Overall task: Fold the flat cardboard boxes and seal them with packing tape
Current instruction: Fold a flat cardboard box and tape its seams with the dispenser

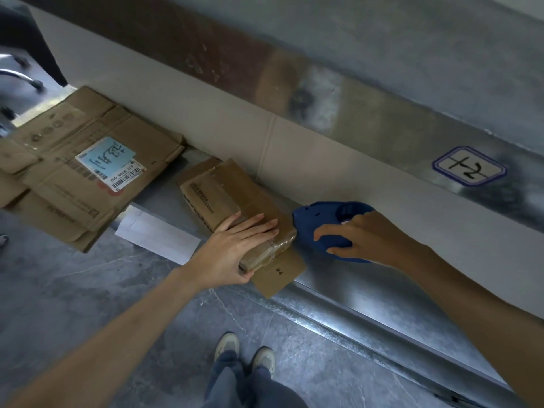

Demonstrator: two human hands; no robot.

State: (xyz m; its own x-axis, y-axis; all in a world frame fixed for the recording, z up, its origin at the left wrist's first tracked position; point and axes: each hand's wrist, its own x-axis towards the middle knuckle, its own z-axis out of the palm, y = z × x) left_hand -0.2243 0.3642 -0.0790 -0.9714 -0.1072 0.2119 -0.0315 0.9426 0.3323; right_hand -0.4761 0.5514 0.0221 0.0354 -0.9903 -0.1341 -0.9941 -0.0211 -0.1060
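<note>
A small folded cardboard box point(223, 195) lies on the metal shelf point(323, 287), clear tape wrapped over its near end. It sits on a flat cardboard piece marked "#4" point(279, 275). My left hand point(235, 248) lies on the box's near end, fingers straight across the top, thumb against the end face. My right hand point(362, 240) grips a blue tape dispenser point(323, 222) just right of the taped end, its nose close to the box corner. A stack of flat cardboard boxes point(79, 169) lies at the left, the top one bearing a shipping label.
A white paper sheet point(156, 234) hangs over the shelf edge between the stack and the box. A pale wall point(235, 113) rises behind the shelf. A label reading "12" point(468, 166) sits on the upper metal beam. My shoes point(244, 351) stand on the grey floor.
</note>
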